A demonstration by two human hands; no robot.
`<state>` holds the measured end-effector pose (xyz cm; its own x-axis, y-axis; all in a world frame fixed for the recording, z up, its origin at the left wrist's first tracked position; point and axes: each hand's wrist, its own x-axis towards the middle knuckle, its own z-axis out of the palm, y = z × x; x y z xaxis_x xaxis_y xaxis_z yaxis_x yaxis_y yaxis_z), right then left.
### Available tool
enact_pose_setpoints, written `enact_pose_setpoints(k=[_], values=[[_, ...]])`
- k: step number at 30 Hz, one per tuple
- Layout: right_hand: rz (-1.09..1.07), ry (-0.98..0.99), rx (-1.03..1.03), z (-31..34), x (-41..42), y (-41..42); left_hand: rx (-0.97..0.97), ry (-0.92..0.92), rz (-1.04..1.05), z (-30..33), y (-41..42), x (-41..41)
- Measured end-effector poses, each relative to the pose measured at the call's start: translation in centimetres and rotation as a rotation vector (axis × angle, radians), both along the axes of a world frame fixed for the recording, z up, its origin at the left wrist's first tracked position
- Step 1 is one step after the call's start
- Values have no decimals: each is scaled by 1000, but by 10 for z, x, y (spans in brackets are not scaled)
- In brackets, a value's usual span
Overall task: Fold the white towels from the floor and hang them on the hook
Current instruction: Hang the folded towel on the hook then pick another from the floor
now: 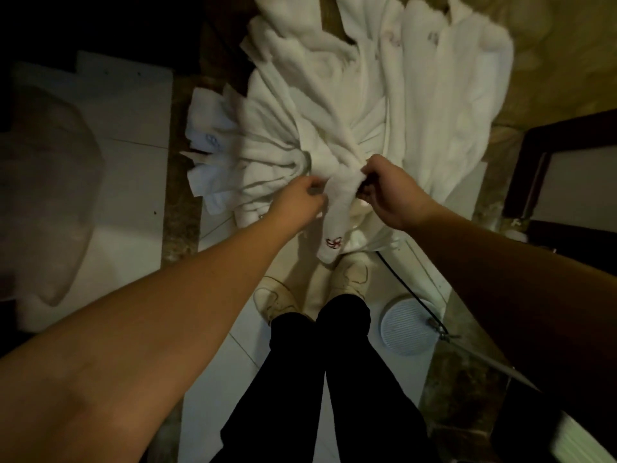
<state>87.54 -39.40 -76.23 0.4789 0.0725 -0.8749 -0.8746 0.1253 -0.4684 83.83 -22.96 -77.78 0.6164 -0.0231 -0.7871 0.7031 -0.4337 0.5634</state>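
The left hand point(300, 195) and right hand point(384, 188) each pinch one side of the narrow towel point(337, 208), fingers curled on the cloth. The towel sits between the fingers; its long axis runs from the pinch points down toward the shoes point(277, 299). Both hands are equally near. The towel heap point(334, 95) lies beyond the fingertips.

Person seen from the head-worn camera: both forearms bare with no sleeves in view, left hand point(300, 197) and right hand point(390, 192) without gloves or visible rings, legs in black trousers point(320, 379), feet in pale, scuffed lace-up shoes point(277, 297).
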Motion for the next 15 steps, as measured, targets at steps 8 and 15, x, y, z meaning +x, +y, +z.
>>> enact_pose_setpoints(k=[8, 15], values=[[-286, 39, 143, 97, 16, -1, -105, -3, 153, 73, 10, 14], [-245, -38, 61, 161, 21, -14, -175, 26, 265, 144, 35, 13]])
